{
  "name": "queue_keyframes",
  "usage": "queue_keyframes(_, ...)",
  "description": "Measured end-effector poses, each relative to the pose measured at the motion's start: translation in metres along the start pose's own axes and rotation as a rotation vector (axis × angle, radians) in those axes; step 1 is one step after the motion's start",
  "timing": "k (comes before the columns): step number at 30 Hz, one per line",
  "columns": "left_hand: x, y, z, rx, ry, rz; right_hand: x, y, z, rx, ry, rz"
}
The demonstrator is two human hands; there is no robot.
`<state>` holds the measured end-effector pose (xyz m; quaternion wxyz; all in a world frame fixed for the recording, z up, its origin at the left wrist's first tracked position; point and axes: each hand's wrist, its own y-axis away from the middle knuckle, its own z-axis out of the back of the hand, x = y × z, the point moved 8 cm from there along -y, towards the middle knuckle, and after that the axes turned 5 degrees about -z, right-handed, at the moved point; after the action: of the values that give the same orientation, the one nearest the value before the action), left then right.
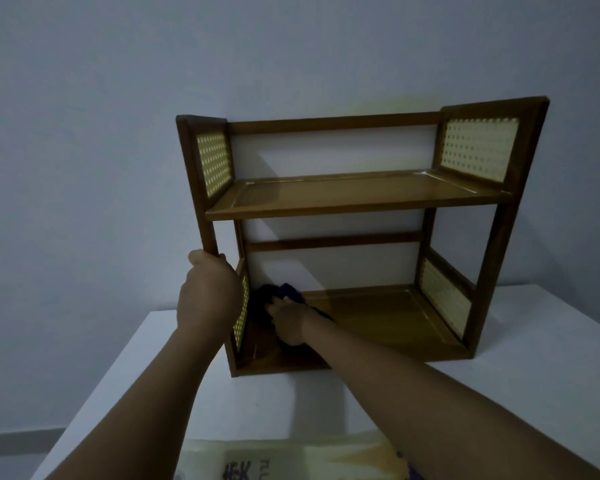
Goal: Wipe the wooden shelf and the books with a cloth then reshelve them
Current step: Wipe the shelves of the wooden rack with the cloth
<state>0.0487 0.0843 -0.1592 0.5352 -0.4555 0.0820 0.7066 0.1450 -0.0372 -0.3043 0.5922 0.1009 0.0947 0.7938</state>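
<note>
A two-tier wooden shelf [357, 197] with woven side panels stands on a white table [499, 393] against the wall. Both tiers hold nothing but my hand and cloth. My left hand [210, 292] grips the shelf's front left post. My right hand [290, 322] is inside the lower tier at its left end, pressing a dark blue cloth [291, 292] onto the bottom board. At the bottom edge of the view lies a pale yellow book [291, 459], partly cut off and partly under my right forearm.
The table's left edge runs diagonally from beside the shelf down to the lower left, with floor beyond it. A plain wall stands right behind the shelf. Bare tabletop shows to the right of the shelf and in front of it.
</note>
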Motion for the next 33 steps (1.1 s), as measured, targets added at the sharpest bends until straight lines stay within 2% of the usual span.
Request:
queue_keyframes(4,-0.003,0.005,0.001,-0.004,-0.007,0.012,-0.084,0.029,0.001,-0.103,-0.077,-0.155)
queue_keyframes(8,-0.005,0.007,0.001,0.000,-0.015,0.028,-0.192,0.067,-0.002,-0.205,-0.100,-0.433)
queue_keyframes(11,-0.004,0.007,0.000,-0.006,-0.017,0.046,-0.225,0.076,-0.008,-0.185,-0.118,-0.587)
queue_keyframes(13,-0.006,0.007,-0.001,-0.015,-0.031,0.030,-0.225,0.072,-0.007,-0.191,-0.163,-0.597)
queue_keyframes(16,-0.006,0.009,0.000,-0.022,-0.037,0.033,-0.218,0.074,-0.007,-0.156,-0.149,-0.540)
queue_keyframes(22,-0.004,0.008,0.004,-0.022,-0.027,0.055,-0.193,0.117,-0.016,0.015,-0.140,-0.325)
queue_keyframes(24,-0.004,0.009,0.003,-0.025,-0.020,0.051,-0.163,0.129,-0.014,0.017,-0.170,-0.199)
queue_keyframes(29,-0.007,0.014,0.004,-0.019,-0.010,0.063,-0.033,0.111,-0.018,0.042,-0.168,0.143)
queue_keyframes(33,-0.008,0.018,0.007,-0.017,-0.010,0.069,0.027,0.093,-0.020,0.082,-0.124,0.238)
